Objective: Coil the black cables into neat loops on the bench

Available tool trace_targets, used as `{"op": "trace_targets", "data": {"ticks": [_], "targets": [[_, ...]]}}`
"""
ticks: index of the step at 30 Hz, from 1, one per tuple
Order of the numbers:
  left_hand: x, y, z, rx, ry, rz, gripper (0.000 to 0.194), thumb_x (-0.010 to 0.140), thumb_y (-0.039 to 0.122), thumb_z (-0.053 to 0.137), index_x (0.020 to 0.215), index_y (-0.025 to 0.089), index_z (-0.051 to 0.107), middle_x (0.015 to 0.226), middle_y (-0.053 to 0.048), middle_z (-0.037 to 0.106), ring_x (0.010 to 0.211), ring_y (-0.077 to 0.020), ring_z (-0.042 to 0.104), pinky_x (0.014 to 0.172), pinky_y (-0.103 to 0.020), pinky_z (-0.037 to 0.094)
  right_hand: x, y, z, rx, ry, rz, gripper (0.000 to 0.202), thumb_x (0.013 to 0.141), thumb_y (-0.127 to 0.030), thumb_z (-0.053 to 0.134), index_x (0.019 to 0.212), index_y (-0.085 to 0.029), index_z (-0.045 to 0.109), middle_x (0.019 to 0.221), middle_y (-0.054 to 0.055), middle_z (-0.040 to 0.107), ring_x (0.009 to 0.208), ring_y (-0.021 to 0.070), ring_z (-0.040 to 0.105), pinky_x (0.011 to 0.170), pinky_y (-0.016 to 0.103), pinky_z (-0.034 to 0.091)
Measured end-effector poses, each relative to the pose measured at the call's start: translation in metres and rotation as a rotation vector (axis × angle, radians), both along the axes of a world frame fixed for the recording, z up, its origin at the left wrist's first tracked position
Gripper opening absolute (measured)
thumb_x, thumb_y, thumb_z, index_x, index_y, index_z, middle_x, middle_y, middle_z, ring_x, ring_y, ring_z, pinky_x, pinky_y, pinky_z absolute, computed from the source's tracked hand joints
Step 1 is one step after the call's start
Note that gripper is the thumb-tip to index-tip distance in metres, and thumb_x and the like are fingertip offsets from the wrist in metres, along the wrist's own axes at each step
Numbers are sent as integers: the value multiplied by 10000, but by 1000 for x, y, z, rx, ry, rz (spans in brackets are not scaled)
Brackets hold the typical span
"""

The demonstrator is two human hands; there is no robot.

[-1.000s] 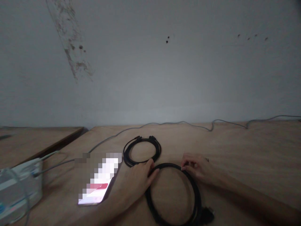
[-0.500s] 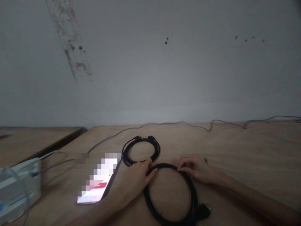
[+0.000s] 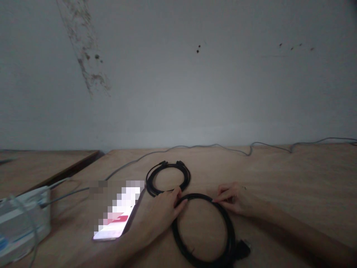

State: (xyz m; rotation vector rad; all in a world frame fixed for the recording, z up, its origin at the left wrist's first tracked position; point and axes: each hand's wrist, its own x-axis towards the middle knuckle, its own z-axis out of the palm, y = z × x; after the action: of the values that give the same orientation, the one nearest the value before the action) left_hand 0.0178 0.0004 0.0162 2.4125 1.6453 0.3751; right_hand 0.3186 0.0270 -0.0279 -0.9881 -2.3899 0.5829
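Note:
A coiled black cable (image 3: 231,230) lies on the wooden table, with a blocky black connector (image 3: 243,249) at its lower right. My left hand (image 3: 166,208) is closed around the upper left of the ring, thumb on the inner side. At the ring's upper right, the fingertips of my right hand (image 3: 231,197) pinch the cable, the other fingers curled. Behind my left hand rests a second, smaller coil of black cable (image 3: 150,182), its two ends (image 3: 180,163) at the far side. Part of that coil's near edge is hidden by my left hand.
A phone (image 3: 114,227) with a lit screen lies left of my left hand, partly pixelated. At the far left stands a white power strip (image 3: 33,208) with cords. A thin grey cord (image 3: 134,161) runs along the back by the wall (image 3: 178,93).
My right hand has shifted and turned slightly at the ring's upper right, its fingers straightening a little. The left hand keeps its place on the cable. The view has moved slightly.

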Motion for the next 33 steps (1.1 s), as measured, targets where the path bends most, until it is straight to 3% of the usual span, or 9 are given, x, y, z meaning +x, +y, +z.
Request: {"op": "trace_targets", "data": {"ticks": [9,15,18,24,33], "targets": [[-1,0,1,-32,-18,21,260,976,453,501,945,213,595,933,-57,696,829,-246,652,667,-318,415,-8,-23,12,61,25,-29,287,921,-256,580,1108,-313,791,904,28,729,751,176,654,685,285,487],[-3,2,-6,-4,-42,-6,262,994,457,483,956,218,584,947,-53,702,831,-240,655,678,-317,420,-11,-19,-5,-39,189,-324,323,957,-447,565,1114,-260,777,865,44,766,708,203,667,662,313,514],[-4,4,-10,5,-46,-19,278,999,468,468,969,217,583,943,-54,705,820,-238,657,674,-316,418,-15,-16,-8,-146,244,-383,396,976,-522,512,1010,-229,778,875,59,769,735,213,683,647,307,520],[-2,2,-4,2,-17,3,281,986,468,471,984,216,596,952,-63,711,821,-245,659,679,-318,418,-17,-18,-2,-172,146,-397,406,950,-568,554,834,-205,694,725,25,688,634,171,601,570,269,439],[-2,1,-4,11,-15,-1,277,987,457,466,982,213,597,927,-61,700,802,-241,654,676,-315,421,-12,-15,-4,-181,70,-273,307,936,-466,582,764,-219,638,649,-8,618,584,154,529,553,266,385]]}}
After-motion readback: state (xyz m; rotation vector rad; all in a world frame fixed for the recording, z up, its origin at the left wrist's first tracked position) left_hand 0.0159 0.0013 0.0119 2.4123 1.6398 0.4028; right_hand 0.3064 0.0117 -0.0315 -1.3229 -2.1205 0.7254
